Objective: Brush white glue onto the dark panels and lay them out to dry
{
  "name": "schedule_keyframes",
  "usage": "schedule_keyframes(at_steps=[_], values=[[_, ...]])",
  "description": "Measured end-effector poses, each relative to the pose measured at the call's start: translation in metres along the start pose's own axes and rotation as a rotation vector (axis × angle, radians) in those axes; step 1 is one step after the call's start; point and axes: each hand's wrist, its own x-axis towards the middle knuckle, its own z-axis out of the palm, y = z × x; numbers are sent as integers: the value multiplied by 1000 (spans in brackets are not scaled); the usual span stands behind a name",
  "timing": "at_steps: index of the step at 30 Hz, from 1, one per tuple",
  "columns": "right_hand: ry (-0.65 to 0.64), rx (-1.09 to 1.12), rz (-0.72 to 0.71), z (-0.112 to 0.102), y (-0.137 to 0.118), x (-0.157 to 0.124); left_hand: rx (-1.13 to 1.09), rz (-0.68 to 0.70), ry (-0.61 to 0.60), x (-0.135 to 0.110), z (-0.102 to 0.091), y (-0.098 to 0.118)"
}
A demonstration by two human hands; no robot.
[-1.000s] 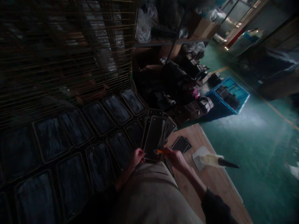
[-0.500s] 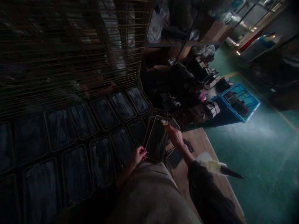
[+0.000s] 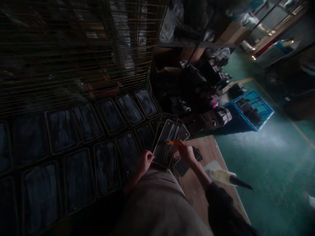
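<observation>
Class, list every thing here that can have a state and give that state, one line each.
left hand: gripping a corner of the plate stack.
right hand: pinching the orange tool over the stack.
plate stack: held tilted, top face streaked white.
rack plates: flat in rows, streaked.
blue crate: on the floor, loaded.
nozzle bottle: lying on its side.

The right hand (image 3: 186,152) has drawn its orange brush (image 3: 171,142) down the plate (image 3: 169,131), now streaked.
</observation>
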Motion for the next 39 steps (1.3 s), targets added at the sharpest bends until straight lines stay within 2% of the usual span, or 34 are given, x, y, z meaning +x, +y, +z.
schedule_keyframes(at_steps=[2,5,7,10,13,18,23,28,30,33,35,39], values=[[130,-108,-7,-8,7,26,-2,-7,-11,1,3,0],[226,-239,-38,-13,12,56,21,-12,-14,2,5,4],[252,-269,-41,-10,14,67,40,-15,-12,2,6,8],[217,-288,-34,0,15,68,64,-21,-1,2,6,14],[124,-280,-72,13,14,51,63,-18,3,3,5,16],[-109,-183,-165,28,3,-7,-6,-48,14,5,6,12],[-196,42,-82,37,-14,-56,-84,-42,-7,6,7,4],[-178,283,54,42,-8,-74,-94,-24,-6,7,8,2],[-92,337,114,41,0,-73,-86,-21,-13,8,7,4],[109,371,205,41,8,-66,-68,-37,-13,9,6,6],[168,388,236,42,8,-64,-56,-45,-12,9,6,6],[18,458,255,45,6,-69,-39,-15,-10,9,8,3]])
